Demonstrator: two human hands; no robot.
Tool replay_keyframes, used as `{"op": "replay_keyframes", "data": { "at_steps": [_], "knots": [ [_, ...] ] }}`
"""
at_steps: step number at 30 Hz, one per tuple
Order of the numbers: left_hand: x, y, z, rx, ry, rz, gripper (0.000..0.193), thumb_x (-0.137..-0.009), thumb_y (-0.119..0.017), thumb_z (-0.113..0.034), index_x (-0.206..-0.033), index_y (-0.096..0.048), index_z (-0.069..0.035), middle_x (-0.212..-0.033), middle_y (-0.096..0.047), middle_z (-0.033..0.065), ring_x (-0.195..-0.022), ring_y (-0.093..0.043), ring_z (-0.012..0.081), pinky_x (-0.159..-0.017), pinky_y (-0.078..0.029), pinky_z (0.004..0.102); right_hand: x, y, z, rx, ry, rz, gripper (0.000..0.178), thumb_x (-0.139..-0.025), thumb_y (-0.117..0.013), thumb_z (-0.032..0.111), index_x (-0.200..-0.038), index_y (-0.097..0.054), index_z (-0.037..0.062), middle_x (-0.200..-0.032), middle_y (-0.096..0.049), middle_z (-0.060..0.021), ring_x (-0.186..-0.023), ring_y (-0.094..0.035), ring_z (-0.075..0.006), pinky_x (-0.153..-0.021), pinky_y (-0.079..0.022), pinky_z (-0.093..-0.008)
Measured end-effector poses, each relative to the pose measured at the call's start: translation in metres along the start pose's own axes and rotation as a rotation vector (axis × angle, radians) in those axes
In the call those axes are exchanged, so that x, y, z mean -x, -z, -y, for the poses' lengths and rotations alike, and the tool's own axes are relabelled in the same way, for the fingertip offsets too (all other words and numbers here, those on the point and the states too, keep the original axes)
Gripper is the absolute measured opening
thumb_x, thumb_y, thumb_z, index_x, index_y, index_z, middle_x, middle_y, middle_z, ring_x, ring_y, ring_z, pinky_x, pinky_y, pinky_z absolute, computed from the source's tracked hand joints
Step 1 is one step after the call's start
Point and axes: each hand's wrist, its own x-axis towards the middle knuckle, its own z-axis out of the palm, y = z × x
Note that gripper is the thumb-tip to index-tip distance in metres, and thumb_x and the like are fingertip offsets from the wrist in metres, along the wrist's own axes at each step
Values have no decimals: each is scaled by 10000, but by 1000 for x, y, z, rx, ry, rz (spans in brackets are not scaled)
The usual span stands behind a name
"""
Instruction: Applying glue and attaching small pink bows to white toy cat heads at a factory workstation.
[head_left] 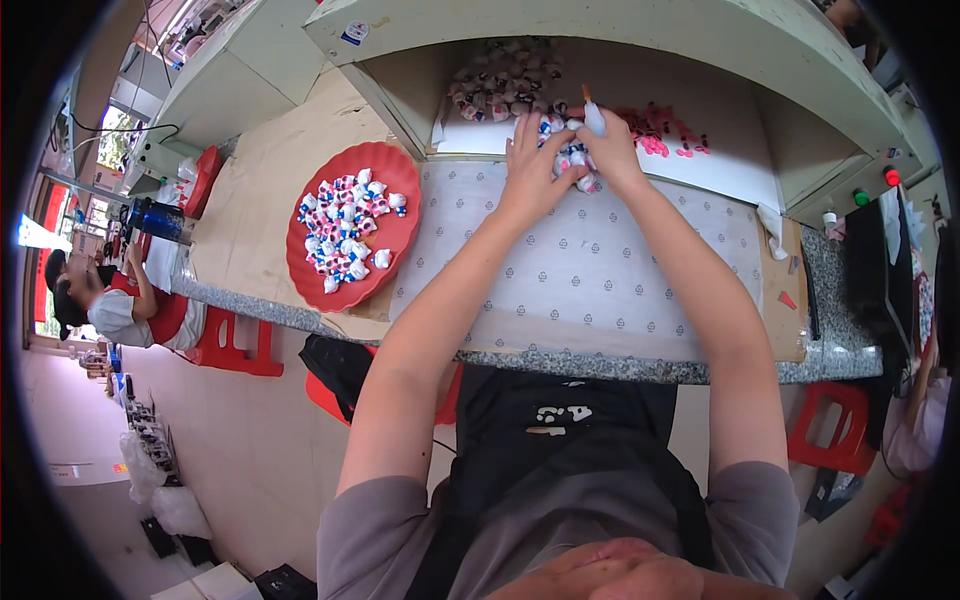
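Several small white-and-blue pieces (573, 152) lie between our half-spread left hand (532, 172), in contact with them, and our right hand (613, 150), which we record gripping a white, orange-tipped bottle (595, 120).

Trinkets (382, 258) in dish (398, 240), dish left of paper (590, 290)

From my remote seat I see the left arm (430, 310) slant up and inward to the right, and the right arm (710, 290) slant up and inward to the left. I have the left hand (537, 175) turned back upward, fingers (522, 138) spread, thumb (570, 177) stretched out toward the right hand (616, 152), which curls in a grip just beside it.
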Motion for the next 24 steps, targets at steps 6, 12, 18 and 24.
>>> {"op": "replay_keyframes", "data": {
  "at_steps": [6,12,18,24],
  "knots": [
    [20,23,-34,-58,-44,98,382,-663,-625,-246,-1004,-518,-109,-1269,-294,143,-1187,-227,353,-949,-158,525,33,32,2,-41,142,69,257,-669,-499,30,-919,-558,25,-872,-590,-114,-769,-569,-189,-697,-433,-288],
    [-25,3,-56,64,-154,54,364,-782,-504,-202,-1124,-459,-85,-1168,-410,182,-1133,-321,358,-953,-226,444,-7,133,-42,311,1,-329,287,-661,-547,99,-942,-576,47,-756,-584,-140,-677,-560,-242,-644,-432,-325],
    [-78,-70,-61,-130,79,519,582,-794,-358,-516,-1246,-345,-148,-1282,-294,178,-1194,-245,346,-979,-192,425,23,136,-10,243,-98,-359,261,-694,-517,62,-943,-557,-6,-826,-575,-103,-718,-536,-162,-674,-419,-281],
    [-65,-72,-73,-275,-52,608,692,-727,-323,-649,-1295,-230,-266,-1383,-36,109,-1267,-14,316,-985,31,502,89,133,32,-190,-55,-222,240,-756,-467,15,-987,-510,-30,-894,-546,-69,-690,-503,-106,-640,-420,-229]
  ]
}}
